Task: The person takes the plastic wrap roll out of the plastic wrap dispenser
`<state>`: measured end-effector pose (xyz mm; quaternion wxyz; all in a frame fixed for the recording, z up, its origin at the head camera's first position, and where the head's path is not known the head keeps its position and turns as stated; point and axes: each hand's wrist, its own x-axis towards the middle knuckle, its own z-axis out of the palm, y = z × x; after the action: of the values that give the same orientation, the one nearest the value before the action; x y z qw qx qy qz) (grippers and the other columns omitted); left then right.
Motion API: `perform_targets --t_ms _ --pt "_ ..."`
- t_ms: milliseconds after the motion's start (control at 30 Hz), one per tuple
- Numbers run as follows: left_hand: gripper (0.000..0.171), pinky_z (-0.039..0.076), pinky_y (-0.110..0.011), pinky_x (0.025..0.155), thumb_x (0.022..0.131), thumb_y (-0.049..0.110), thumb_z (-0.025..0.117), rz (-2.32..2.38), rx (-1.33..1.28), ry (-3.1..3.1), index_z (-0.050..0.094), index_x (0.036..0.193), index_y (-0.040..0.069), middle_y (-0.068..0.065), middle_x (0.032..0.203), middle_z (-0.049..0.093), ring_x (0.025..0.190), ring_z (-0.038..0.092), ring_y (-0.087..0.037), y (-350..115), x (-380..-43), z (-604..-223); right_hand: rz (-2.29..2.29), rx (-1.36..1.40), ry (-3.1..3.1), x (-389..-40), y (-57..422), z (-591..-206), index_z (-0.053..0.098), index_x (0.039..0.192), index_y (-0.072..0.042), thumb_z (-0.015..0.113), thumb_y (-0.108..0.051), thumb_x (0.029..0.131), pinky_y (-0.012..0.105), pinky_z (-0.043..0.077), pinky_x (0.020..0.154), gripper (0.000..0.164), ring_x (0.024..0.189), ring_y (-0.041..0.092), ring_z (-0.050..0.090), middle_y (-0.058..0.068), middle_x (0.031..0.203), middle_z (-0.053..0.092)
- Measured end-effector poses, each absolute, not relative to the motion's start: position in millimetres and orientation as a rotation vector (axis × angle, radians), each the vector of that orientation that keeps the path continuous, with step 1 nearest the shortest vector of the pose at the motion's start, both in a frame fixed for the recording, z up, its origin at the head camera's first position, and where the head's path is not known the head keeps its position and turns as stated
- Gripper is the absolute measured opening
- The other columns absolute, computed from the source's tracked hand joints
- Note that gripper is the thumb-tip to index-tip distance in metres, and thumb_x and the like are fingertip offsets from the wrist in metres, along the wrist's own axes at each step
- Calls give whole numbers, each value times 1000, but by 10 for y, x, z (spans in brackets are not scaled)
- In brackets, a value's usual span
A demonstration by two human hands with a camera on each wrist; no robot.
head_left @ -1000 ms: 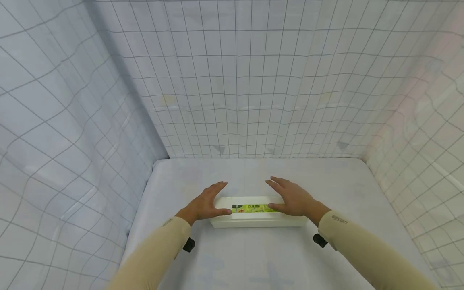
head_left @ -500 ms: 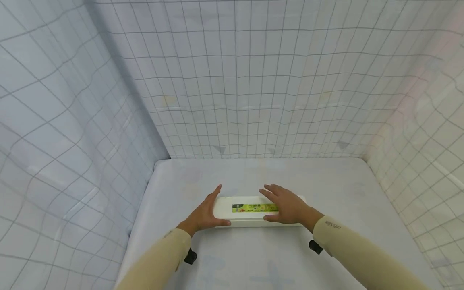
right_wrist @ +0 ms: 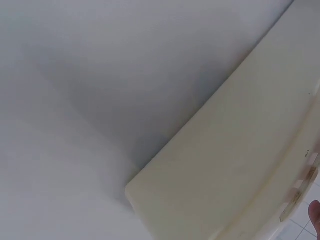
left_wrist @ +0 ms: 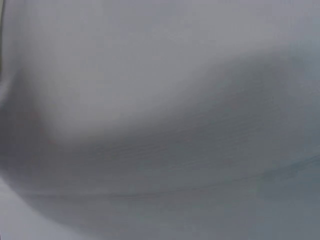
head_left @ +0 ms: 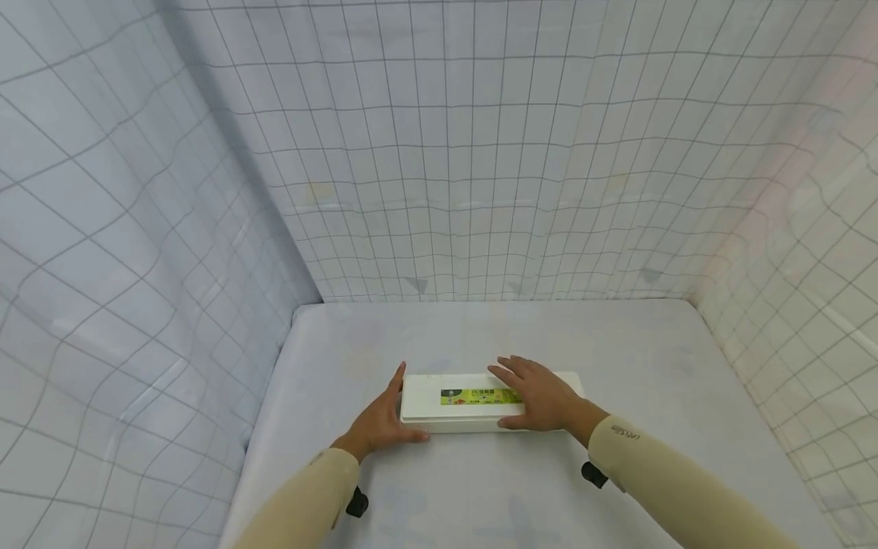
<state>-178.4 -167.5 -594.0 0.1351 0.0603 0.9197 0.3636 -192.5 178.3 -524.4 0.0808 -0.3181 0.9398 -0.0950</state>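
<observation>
A long white cling film box (head_left: 456,415) with a yellow-green label lies lengthwise across the table. My left hand (head_left: 379,421) is at its left end, thumb stretched along the front side and index finger pointing past the back left corner. The right hand (head_left: 542,396) lies across the right part of the box, covering the end of the label. Its fingers stretch toward the back edge and its thumb is at the front edge. In the right wrist view the plain cream side of the box (right_wrist: 220,145) shows, with a fingertip (right_wrist: 315,215) at the right border.
White table (head_left: 466,488) surrounds the box on all sides. A white grid-patterned curtain (head_left: 453,191) hangs behind and along both sides. Black wrist cameras (head_left: 357,502) sit below the sleeves. Blurred pale surface and shadow fill the left wrist view.
The left hand has slid off the top to the left end of the box, thumb now lower. My right hand has moved slightly left and nearer me. The box stays in place.
</observation>
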Motion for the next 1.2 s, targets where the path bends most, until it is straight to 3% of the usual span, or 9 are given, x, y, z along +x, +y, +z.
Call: perform_targets --t_ms 133,333,433,533,867,1200 --pt "150 35 -62 122 54 64 95 1033 151 2699 -1 166 33 -9 164 39 150 40 -37 -1689 -1747 -6044 -307 -939 2804 -1917 1750 -5284 30 162 -23 75 -63 84 55 34 124 99 150 37 37 8 166 34" --pt "148 18 -61 129 54 66 94 1089 164 2748 10 166 18 -6 168 32 155 29 -37 -1660 -1720 -6166 -326 -942 2792 -1910 1644 -5341 31 161 -22 80 -55 83 54 35 124 98 148 36 41 8 165 35" --pt "143 15 -63 129 57 64 93 1099 210 2768 16 165 12 -8 166 36 155 30 -36 -1629 -1719 -6212 -298 -947 2796 -1916 1598 -5384 31 161 -23 79 -55 83 54 35 124 97 148 34 41 8 165 36" --pt "136 18 -69 125 58 64 93 1103 234 2811 25 162 9 -13 160 44 152 33 -42 -1595 -1713 -6255 -280 -962 2804 -1921 1560 -5424 32 160 -23 80 -57 82 54 35 123 98 147 33 42 7 164 37" --pt "118 19 -68 124 59 73 87 1151 170 2907 45 152 14 -9 151 56 150 35 -43 -1511 -1674 -6334 -172 -1001 2813 -1934 1337 -5481 30 161 -23 79 -63 79 57 36 122 103 147 33 41 7 162 40" --pt "114 18 -62 127 60 73 86 1122 75 2918 47 151 17 -6 149 58 151 35 -39 -1471 -1665 -6305 66 -956 2843 -1944 1125 -5492 26 162 -24 79 -54 83 51 42 117 99 140 31 48 7 158 44"
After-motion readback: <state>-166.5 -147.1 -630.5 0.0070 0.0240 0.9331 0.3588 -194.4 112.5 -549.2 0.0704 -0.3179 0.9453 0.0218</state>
